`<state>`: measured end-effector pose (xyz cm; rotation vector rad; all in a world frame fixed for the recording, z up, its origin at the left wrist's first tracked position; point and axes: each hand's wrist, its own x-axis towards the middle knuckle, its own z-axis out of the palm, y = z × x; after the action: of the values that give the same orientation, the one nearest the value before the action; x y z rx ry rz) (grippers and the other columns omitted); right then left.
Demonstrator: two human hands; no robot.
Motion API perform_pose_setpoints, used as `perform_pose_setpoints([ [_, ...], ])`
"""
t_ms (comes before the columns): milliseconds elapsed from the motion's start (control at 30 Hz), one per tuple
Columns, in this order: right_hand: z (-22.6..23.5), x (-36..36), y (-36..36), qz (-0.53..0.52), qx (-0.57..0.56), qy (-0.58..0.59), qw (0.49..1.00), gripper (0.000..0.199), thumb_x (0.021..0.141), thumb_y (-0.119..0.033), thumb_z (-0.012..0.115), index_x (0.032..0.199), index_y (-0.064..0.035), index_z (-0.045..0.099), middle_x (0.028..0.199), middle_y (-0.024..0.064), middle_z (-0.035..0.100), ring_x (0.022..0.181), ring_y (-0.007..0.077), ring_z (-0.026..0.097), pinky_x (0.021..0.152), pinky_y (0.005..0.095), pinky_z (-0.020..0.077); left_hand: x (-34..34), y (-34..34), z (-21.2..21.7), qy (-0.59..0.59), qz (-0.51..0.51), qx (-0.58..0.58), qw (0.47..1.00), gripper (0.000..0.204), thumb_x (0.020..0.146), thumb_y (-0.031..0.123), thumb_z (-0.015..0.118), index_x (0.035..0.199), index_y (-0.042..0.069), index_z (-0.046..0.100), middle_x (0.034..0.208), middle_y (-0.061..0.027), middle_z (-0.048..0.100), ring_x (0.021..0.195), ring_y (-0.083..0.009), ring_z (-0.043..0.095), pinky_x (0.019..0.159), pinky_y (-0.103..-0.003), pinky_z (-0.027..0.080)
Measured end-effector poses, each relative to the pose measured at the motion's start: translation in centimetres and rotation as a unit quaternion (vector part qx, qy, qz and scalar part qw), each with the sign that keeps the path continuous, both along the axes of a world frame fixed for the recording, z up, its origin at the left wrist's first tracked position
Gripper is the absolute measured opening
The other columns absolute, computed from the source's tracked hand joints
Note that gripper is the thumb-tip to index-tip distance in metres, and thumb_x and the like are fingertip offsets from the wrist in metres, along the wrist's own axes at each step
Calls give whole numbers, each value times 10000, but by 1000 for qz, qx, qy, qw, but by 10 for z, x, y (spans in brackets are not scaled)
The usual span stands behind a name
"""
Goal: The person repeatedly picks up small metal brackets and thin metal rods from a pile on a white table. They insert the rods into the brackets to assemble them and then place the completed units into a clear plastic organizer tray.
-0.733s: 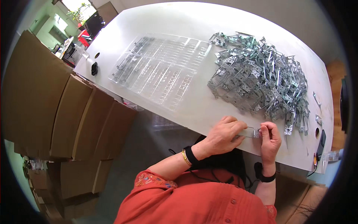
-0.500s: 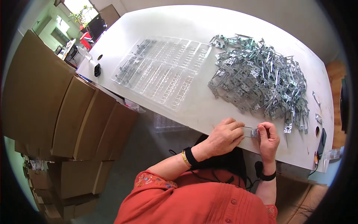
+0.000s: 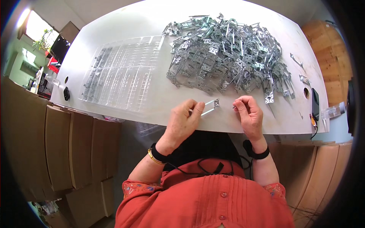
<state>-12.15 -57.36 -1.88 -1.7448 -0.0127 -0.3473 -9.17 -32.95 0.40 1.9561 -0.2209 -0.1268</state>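
My left hand (image 3: 183, 121) pinches a thin metal bracket (image 3: 216, 103) by its two long prongs; its flat plate end points to the right, above the white table (image 3: 159, 91). Just right of the plate, and apart from it, my right hand (image 3: 249, 116) is closed in a pinch. Something small and dark shows at its fingertips, too small to name. Beyond both hands lies a big heap of similar metal brackets (image 3: 228, 57). A clear plastic tray (image 3: 131, 76) with many slots lies to the left, metal parts filling its leftmost columns.
A few loose brackets (image 3: 296, 60) lie right of the heap. Near the right edge are a black phone (image 3: 315, 103), a clear bottle (image 3: 333, 111) and a round table hole (image 3: 306, 93). A small black object (image 3: 66, 93) sits far left. Cardboard boxes (image 3: 59, 148) stand beside the table.
My hands have moved apart. The bracket, earlier between both hands, now extends from my left hand alone, its plate free of my right fingers. The whole view has shifted with my head.
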Motion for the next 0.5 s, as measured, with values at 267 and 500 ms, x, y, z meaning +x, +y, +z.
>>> perform_pose_setpoints([
  [267, 1, 0, 1, -8, -30, 6, 1000, 124, 1056, -150, 706, 1057, -30, 674, 850, -26, 659, 761, 45, 584, 710, 220, 490, 16, 15, 29, 87, 22, 59, 994, 498, 1130, 409, 544, 1039, -61, 685, 755, -68, 632, 577, -140, 672, 495, -302, 508],
  [500, 2, 0, 2, -11, -22, 15, 1000, 110, 1055, -138, 707, 1056, -33, 672, 834, -45, 632, 742, 34, 539, 680, 213, 459, 25, 43, 19, -59, 44, 168, 983, 332, 1100, 280, 599, 1046, -38, 676, 783, -126, 647, 634, -196, 695, 553, -334, 517],
])
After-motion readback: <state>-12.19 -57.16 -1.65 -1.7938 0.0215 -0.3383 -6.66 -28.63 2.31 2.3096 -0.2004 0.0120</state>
